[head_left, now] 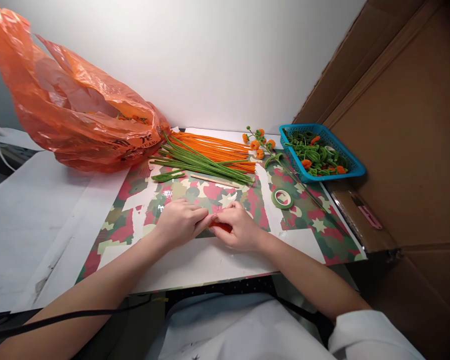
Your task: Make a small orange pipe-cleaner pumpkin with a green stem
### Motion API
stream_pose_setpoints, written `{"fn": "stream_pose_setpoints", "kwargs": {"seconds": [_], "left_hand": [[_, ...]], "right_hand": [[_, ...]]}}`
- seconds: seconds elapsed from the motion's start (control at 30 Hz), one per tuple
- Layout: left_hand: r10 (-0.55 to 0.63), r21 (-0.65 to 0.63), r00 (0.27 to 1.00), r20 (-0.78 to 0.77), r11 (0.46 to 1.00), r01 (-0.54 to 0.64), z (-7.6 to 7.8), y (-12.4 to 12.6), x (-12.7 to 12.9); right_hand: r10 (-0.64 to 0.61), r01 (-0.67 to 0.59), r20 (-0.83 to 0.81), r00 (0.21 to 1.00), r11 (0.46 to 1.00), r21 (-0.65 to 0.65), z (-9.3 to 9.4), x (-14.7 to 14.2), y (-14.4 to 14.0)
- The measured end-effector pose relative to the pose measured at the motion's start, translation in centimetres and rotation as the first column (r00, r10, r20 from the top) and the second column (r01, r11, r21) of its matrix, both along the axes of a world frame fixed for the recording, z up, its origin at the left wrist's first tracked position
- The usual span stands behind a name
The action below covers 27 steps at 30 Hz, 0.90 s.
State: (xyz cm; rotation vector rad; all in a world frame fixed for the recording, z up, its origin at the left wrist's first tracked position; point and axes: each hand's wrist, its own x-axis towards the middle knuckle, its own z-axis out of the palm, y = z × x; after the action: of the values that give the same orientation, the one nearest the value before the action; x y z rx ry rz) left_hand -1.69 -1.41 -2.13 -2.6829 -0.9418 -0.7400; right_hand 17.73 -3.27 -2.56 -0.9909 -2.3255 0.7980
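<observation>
Far left of the grip and beyond it, an orange plastic bag (93,107) is standing partly open. Nearer, just past the left hand's knuckles, a green leaf-shaped piece (167,177) is lying flat. The left hand (183,222) is bringing its fingertips up against the other hand's; I cannot tell whether its thumb and forefinger are pinching anything, as the contact is hidden. Beyond the grip, green stems (206,165) are crossing over orange stems (213,142), and a thin pale stick (214,181) is lying on the near side of the pile. At the grip itself, a small orange piece (222,227) is showing between the thumb and fingers of the right hand (242,227), which are closing on it. For good work, the right pinch should be staying firm without crushing, while the left fingertips should be guiding the end in small, even turns. Right of the grip and beyond it, a sprig with orange blooms (260,153) is lying; a green tape roll (275,199) is resting nearer, and a blue basket (354,173) is sitting farthest right.
</observation>
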Motion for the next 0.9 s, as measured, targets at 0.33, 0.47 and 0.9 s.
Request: {"fn": "stream_pose_setpoints", "kwargs": {"seconds": [0.33,0.47,0.9], "left_hand": [[0.101,-0.031,0.993,0.057,0.995,-0.099,-0.52,0.01,-0.15],[0.100,-0.018,0.993,0.056,0.995,-0.100,-0.67,-0.08,0.02],[0.087,-0.004,0.996,0.036,0.996,-0.087,-0.70,-0.04,-0.10]], "right_hand": [[-0.046,0.048,0.094,0.995,0.999,-0.023,0.24,-0.05,0.19],[-0.052,0.048,0.080,0.995,0.998,0.047,-0.08,-0.02,0.27],[-0.029,0.011,0.145,0.989,0.993,0.120,-0.67,-0.07,0.19]]}}
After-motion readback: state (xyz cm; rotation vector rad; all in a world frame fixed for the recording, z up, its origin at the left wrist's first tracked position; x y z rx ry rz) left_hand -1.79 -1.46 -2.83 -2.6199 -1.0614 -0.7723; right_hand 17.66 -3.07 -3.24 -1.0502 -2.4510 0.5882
